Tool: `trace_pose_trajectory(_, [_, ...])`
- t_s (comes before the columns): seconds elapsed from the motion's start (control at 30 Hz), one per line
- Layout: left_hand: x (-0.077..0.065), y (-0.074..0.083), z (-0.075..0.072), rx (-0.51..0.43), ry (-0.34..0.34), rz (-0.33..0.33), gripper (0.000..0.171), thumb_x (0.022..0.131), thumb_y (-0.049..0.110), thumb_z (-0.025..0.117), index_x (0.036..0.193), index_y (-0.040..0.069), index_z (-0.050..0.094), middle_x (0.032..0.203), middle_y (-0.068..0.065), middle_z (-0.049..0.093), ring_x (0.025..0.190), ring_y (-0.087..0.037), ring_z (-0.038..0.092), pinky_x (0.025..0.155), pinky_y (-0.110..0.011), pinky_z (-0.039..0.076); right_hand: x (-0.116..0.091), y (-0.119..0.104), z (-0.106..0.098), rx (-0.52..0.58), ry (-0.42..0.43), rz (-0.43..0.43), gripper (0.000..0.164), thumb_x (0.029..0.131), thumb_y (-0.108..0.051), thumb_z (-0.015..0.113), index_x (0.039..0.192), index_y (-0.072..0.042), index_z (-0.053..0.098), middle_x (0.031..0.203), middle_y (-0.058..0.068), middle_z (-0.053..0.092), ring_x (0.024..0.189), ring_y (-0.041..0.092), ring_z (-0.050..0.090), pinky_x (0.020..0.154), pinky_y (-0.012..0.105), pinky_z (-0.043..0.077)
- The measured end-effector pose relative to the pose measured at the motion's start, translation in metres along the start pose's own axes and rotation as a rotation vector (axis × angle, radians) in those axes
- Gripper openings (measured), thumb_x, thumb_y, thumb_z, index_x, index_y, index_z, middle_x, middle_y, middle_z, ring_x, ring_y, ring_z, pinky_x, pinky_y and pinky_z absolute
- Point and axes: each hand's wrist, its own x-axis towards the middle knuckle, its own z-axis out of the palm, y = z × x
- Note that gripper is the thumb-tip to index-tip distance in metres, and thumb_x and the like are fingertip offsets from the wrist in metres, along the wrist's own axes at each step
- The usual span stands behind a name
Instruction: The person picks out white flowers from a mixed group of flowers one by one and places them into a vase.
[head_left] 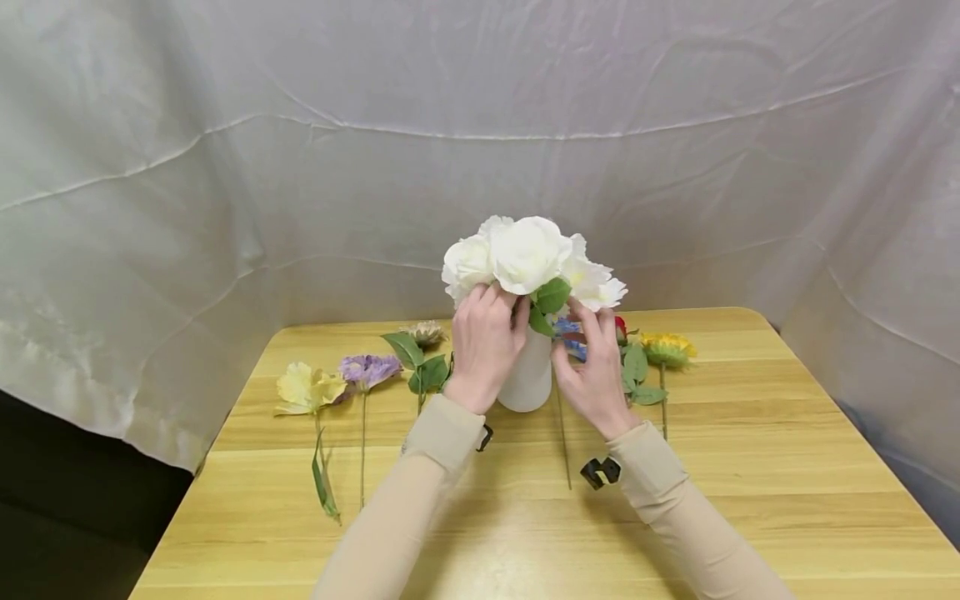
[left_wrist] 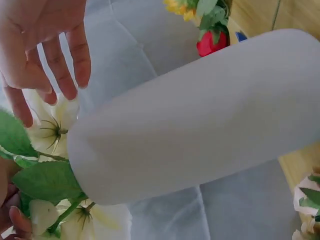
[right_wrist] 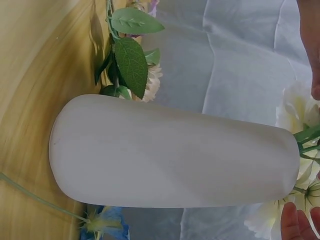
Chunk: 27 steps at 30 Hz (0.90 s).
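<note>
A tall white vase (head_left: 527, 375) stands on the table, filled with white artificial flowers (head_left: 528, 254) that have green leaves (head_left: 551, 298). My left hand (head_left: 486, 342) is up at the blooms on the left side, its curled fingers and thumb gripping a white rose just below its head. In the left wrist view, those fingers (left_wrist: 20, 220) show beside the leaves and stems at the vase mouth. On the other side, my right hand (head_left: 594, 367) has its fingers loosely bent, fingertips right by the lower white petals, holding nothing.
Left of the vase lie a yellow flower (head_left: 303, 387), a purple flower (head_left: 369, 369) and a pale flower (head_left: 425, 333) with leaves. To the right are a blue flower (head_left: 567, 327), a red flower (head_left: 620, 327) and a sunflower (head_left: 667, 348). Grey cloth (head_left: 375, 192) hangs behind the table (head_left: 750, 467).
</note>
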Motion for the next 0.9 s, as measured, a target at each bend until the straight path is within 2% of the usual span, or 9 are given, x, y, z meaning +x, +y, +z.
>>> trace_pose_trajectory(0.1, [0.001, 0.000, -0.002, -0.001, -0.007, -0.009, 0.009, 0.086, 0.021, 0.065, 0.087, 0.013, 0.071, 0.076, 0.001, 0.069, 0.066, -0.017, 0.058, 0.056, -0.027, 0.045, 0.000, -0.002, 0.000, -0.005, 0.002, 0.003, 0.051, 0.074, 0.019, 0.053, 0.123, 0.008, 0.049, 0.104, 0.029, 0.041, 0.095, 0.029, 0.052, 0.075, 0.044, 0.056])
trace_pose_trajectory(0.2, [0.002, 0.001, -0.003, -0.035, -0.044, -0.046, 0.009, 0.086, 0.021, 0.065, 0.086, 0.016, 0.073, 0.074, 0.002, 0.070, 0.063, -0.016, 0.061, 0.054, -0.029, 0.046, 0.000, -0.001, 0.000, -0.021, 0.000, 0.005, 0.049, 0.074, 0.019, 0.053, 0.122, 0.009, 0.049, 0.104, 0.029, 0.042, 0.095, 0.029, 0.053, 0.078, 0.026, 0.055])
trace_pose_trajectory(0.27, [0.003, 0.001, -0.003, -0.050, -0.073, -0.074, 0.009, 0.087, 0.022, 0.065, 0.084, 0.017, 0.073, 0.072, 0.002, 0.070, 0.060, -0.016, 0.062, 0.051, -0.030, 0.047, -0.001, 0.001, 0.001, -0.028, -0.003, 0.005, 0.050, 0.075, 0.019, 0.053, 0.123, 0.008, 0.049, 0.105, 0.028, 0.042, 0.095, 0.029, 0.053, 0.080, 0.014, 0.051])
trace_pose_trajectory(0.33, [0.002, 0.001, -0.003, -0.042, -0.104, -0.090, 0.010, 0.087, 0.023, 0.065, 0.082, 0.017, 0.073, 0.068, 0.001, 0.069, 0.055, -0.017, 0.061, 0.047, -0.030, 0.046, -0.002, 0.006, 0.002, -0.027, -0.004, 0.007, 0.051, 0.074, 0.018, 0.053, 0.124, 0.007, 0.050, 0.105, 0.029, 0.042, 0.096, 0.029, 0.053, 0.081, 0.008, 0.047])
trace_pose_trajectory(0.4, [0.002, 0.002, -0.003, -0.017, -0.143, -0.095, 0.013, 0.086, 0.025, 0.066, 0.079, 0.017, 0.072, 0.063, 0.000, 0.067, 0.049, -0.017, 0.058, 0.042, -0.030, 0.043, -0.004, 0.016, 0.004, -0.023, -0.006, 0.009, 0.053, 0.074, 0.017, 0.054, 0.126, 0.004, 0.049, 0.107, 0.028, 0.042, 0.097, 0.028, 0.052, 0.080, 0.013, 0.050])
trace_pose_trajectory(0.57, [0.000, 0.003, -0.005, 0.063, -0.217, -0.087, 0.021, 0.087, 0.030, 0.065, 0.074, 0.015, 0.072, 0.057, -0.003, 0.065, 0.042, -0.019, 0.053, 0.036, -0.030, 0.039, -0.008, 0.037, 0.008, -0.027, -0.010, 0.019, 0.057, 0.077, 0.011, 0.055, 0.131, -0.006, 0.049, 0.112, 0.022, 0.043, 0.101, 0.023, 0.052, 0.078, 0.037, 0.056])
trace_pose_trajectory(0.7, [-0.002, 0.003, -0.004, 0.077, -0.201, -0.079, 0.019, 0.087, 0.031, 0.065, 0.077, 0.017, 0.073, 0.059, -0.003, 0.066, 0.042, -0.021, 0.056, 0.037, -0.032, 0.040, -0.009, 0.041, 0.008, -0.041, -0.011, 0.016, 0.058, 0.078, 0.006, 0.056, 0.133, -0.011, 0.049, 0.111, 0.019, 0.044, 0.102, 0.021, 0.052, 0.079, 0.038, 0.055])
trace_pose_trajectory(0.9, [-0.011, -0.002, -0.002, 0.014, -0.121, -0.031, 0.016, 0.087, 0.029, 0.066, 0.080, 0.017, 0.073, 0.056, 0.001, 0.064, 0.040, -0.012, 0.047, 0.037, -0.024, 0.032, -0.011, 0.038, 0.009, -0.025, -0.023, 0.026, 0.052, 0.078, 0.010, 0.056, 0.127, -0.007, 0.051, 0.106, 0.019, 0.045, 0.098, 0.023, 0.052, 0.077, 0.039, 0.056])
